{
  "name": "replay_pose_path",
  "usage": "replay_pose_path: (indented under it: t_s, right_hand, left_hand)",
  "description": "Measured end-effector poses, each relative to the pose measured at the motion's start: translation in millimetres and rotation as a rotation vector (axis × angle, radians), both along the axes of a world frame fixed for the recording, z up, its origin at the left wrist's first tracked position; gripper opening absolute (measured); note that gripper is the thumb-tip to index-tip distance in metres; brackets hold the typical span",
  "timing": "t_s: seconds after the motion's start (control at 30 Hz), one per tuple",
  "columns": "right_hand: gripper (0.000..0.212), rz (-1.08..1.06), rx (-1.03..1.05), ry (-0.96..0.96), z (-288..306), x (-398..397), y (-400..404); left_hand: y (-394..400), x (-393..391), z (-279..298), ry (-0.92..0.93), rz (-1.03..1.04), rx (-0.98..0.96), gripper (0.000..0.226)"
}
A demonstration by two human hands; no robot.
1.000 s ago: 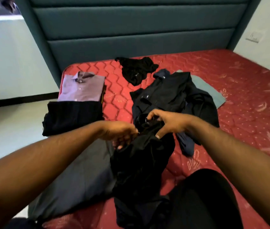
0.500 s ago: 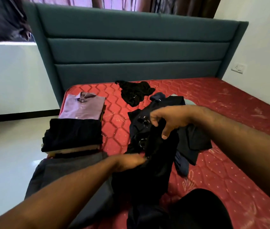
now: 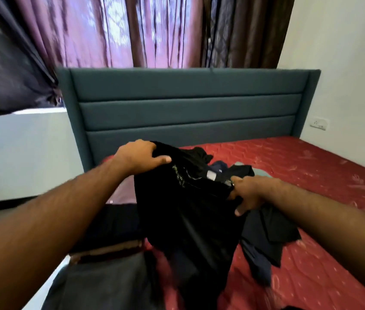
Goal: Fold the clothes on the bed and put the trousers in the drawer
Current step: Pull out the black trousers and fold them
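Note:
I hold up a pair of black trousers (image 3: 190,220) by the waistband above the red mattress (image 3: 311,166). My left hand (image 3: 141,157) grips the waistband's left end, raised high. My right hand (image 3: 248,193) grips the right end, lower down. The legs hang toward the bed. Behind the trousers lies a heap of dark unfolded clothes (image 3: 266,233). At lower left, folded grey trousers (image 3: 101,285) lie beside a folded black garment (image 3: 114,227), partly hidden by my left arm.
A teal padded headboard (image 3: 188,108) stands at the back with purple and brown curtains (image 3: 132,30) above. White walls flank the bed, with a socket (image 3: 318,125) on the right one. The bed's left edge drops to a pale floor (image 3: 9,211).
The black trousers went from bunched low over the bed to stretched out by the waistband. My left hand rose up and left, the right moved right. The view tilted up.

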State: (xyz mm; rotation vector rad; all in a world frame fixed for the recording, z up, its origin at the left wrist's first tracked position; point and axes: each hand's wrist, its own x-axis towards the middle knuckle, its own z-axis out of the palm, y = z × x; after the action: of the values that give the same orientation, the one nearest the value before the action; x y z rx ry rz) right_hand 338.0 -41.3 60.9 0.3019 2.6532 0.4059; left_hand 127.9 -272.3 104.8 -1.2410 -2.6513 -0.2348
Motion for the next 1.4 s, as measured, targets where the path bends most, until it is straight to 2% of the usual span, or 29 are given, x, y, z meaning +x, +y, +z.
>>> replay_pose_path:
  t_s: [0.07,0.13,0.2,0.27,0.33,0.37,0.43,0.5,0.63,0.7,0.77,0.87,0.97,1.03,1.1,1.2,1.27,1.3,1.4]
  right_hand:
    - [0.043,0.045,0.075,0.093,11,-10,-6]
    - [0.036,0.138,0.073,0.236,21,-18,-18]
    - [0.043,0.25,-0.06,0.402,27,-24,-25]
    - [0.049,0.314,-0.294,0.5,28,-29,-30]
    - [0.055,0.265,-0.508,0.456,27,-27,-36]
    - [0.047,0.2,-0.558,0.391,29,-25,-39]
    - [0.011,0.106,-0.422,0.256,46,-16,-35]
    - [0.037,-0.079,-0.293,0.267,71,-7,-10]
    - [0.068,-0.232,-0.14,0.628,147,3,47]
    - [0.071,-0.233,-0.089,0.719,184,0,53]
    - [0.061,-0.221,-0.082,0.788,209,-8,51]
    - [0.045,-0.127,-0.281,0.889,225,-22,39]
    - [0.034,-0.078,-0.341,0.883,229,-21,32]
    - [0.039,-0.101,-0.331,0.869,233,-13,38]
    - [0.05,-0.158,-0.331,0.917,240,0,49]
    - [0.056,-0.243,-0.533,1.034,252,20,54]
    - [0.059,-0.2,-0.785,1.084,253,20,47]
    - [0.064,-0.159,-0.915,1.085,252,16,41]
    - [0.097,-0.092,-1.218,1.123,242,2,33]
  left_hand:
    - [6,-7,33,0.063,0.073,0.203,0.052]
    - [11,-13,51,-0.005,0.175,0.42,0.047]
    - [12,-18,65,-0.089,0.301,0.589,0.047]
    - [8,-28,75,-0.132,0.395,0.676,0.048]
    - [-3,-36,87,-0.127,0.468,0.708,0.047]
    - [-13,-42,93,-0.103,0.501,0.712,0.048]
    - [-34,-53,101,-0.051,0.563,0.689,0.048]
    - [-65,-65,103,-0.03,0.623,0.636,0.05]
    - [-121,-88,96,-0.008,0.737,0.557,0.058]
    - [-119,-88,103,0.038,0.693,0.526,0.058]
    - [-104,-78,118,0.087,0.565,0.488,0.058]
    - [-89,-63,139,0.166,0.367,0.367,0.069]
    - [-98,-60,144,0.036,0.099,0.255,0.083]
    - [-111,-63,145,0.015,-0.054,0.203,0.084]
    - [-126,-71,147,-0.042,-0.113,0.365,0.063]
    - [-142,-64,154,-0.33,-0.215,0.842,0.005]
    - [-136,-56,156,-0.55,-0.271,1.061,0.022]
    - [-128,-51,157,-0.604,-0.286,1.107,0.025]
    - [-104,-36,164,-0.667,-0.332,1.124,0.025]
